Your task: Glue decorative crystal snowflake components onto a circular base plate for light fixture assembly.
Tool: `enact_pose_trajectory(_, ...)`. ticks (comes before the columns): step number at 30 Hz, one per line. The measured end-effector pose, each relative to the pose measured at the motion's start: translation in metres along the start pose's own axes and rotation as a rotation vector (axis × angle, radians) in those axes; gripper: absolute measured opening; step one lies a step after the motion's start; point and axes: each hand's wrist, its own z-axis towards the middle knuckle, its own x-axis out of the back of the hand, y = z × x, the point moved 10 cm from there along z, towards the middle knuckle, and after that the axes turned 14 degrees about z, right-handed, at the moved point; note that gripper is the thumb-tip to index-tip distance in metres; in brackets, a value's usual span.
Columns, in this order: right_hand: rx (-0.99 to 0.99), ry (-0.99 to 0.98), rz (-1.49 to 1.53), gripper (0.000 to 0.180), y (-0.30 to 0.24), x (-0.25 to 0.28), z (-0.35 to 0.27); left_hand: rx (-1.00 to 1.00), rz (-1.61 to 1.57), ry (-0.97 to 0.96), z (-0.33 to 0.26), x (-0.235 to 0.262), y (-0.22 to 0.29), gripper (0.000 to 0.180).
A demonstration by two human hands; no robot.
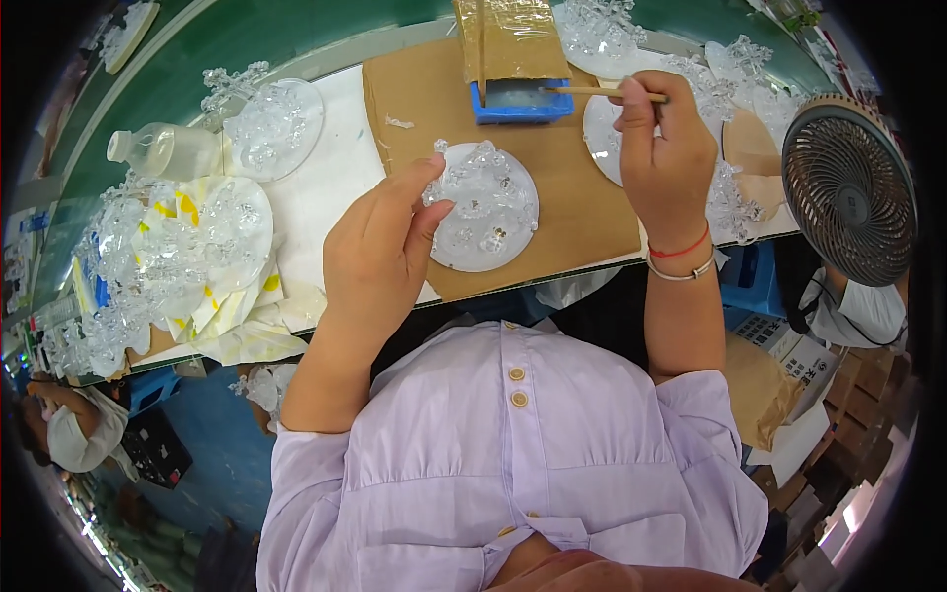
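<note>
My right hand (669, 148) is closed on a thin wooden stick (590, 91). The stick's far tip reaches into a small blue tray (523, 112) that holds something clear and wet-looking. Closer to me, a round white disc (475, 260) carries several clear plastic pieces. My left hand (380, 242) is at the disc's left edge, thumb and index finger curled around a small clear plastic piece (440, 147). Most of that piece is hidden by the fingers or blends with those behind it. Brown cardboard (582, 217) lies under the disc and tray.
A tape-wrapped cardboard piece (523, 44) covers the tray's far part. On the left lie a clear bottle (163, 150), another disc (301, 133) with clear pieces and a larger heap (148, 247). A round fan (850, 192) stands at the right. Other people sit farther off on both sides.
</note>
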Motion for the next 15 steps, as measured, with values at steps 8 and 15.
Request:
enact_pose_trajectory(8,0.017,-0.133,-0.078,0.011,0.001,-0.013,-0.004,-0.043,-0.075,-0.029,0.019,-0.014,-0.001,0.032)
enact_pose_trajectory(15,-0.007,-0.049,0.006,0.011,0.006,0.001,-0.010,-0.055,-0.184,-0.053,0.026,-0.024,-0.003,0.032)
